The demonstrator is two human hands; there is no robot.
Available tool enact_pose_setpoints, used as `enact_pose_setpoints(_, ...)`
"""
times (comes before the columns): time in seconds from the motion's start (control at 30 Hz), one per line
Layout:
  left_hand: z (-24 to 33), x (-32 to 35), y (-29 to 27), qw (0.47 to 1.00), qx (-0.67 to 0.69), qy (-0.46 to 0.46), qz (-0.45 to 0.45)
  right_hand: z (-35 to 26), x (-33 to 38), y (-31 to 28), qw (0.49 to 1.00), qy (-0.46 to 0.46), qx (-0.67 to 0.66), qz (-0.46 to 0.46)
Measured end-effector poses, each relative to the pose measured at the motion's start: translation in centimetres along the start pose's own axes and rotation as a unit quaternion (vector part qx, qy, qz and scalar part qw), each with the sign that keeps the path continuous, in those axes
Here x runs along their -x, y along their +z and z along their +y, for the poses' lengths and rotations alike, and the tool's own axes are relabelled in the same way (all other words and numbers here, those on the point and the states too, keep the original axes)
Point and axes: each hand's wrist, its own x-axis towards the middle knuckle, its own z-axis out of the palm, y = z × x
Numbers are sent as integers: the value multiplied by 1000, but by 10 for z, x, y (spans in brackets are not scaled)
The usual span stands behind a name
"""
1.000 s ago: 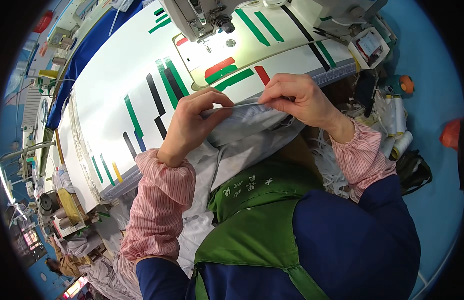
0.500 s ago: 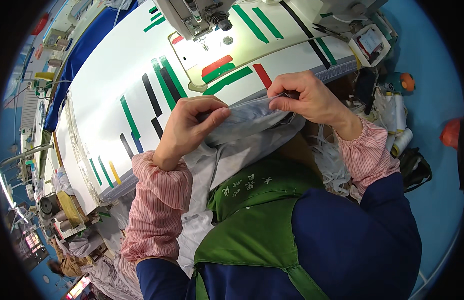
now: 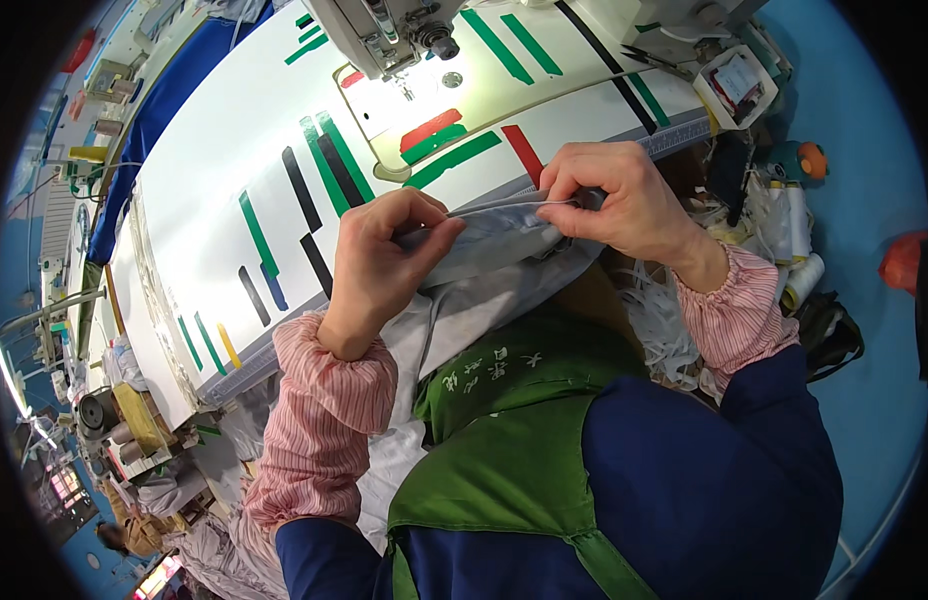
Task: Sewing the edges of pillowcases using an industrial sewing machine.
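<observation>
Since a second ago: hands drawn slightly nearer the body, same pinch kept. Left hand (image 3: 384, 265) and right hand (image 3: 619, 200), both closed on the folded edge of grey fabric (image 3: 484, 250), held taut between them above the lap. Nothing yet under the sewing machine (image 3: 389, 30) (needle area lit); stitching apparently still ahead. White table (image 3: 224, 150) beyond.

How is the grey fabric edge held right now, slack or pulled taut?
Taut: the grey fabric edge runs in a straight line between the left hand and the right hand, each pinching it.
</observation>
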Motion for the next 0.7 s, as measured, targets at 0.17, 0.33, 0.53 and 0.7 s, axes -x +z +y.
enact_pose_setpoints(0.17, 10, 5, 6, 993, -98, 26, 62, -9, 6, 2, 998, -37, 47, 15)
enact_pose_setpoints(0.33, 29, 11, 9, 973, -200, 112, 30, -15, 20, 4, 985, -103, 139, 28)
enact_pose_setpoints(0.53, 60, 27, 19, 973, -201, 108, 25, 5, 47, 12, 964, -80, 247, 52)
enact_pose_setpoints(0.7, 87, 35, 9, 975, -215, 63, -12, 37, 76, 6, 969, -56, 236, 56)
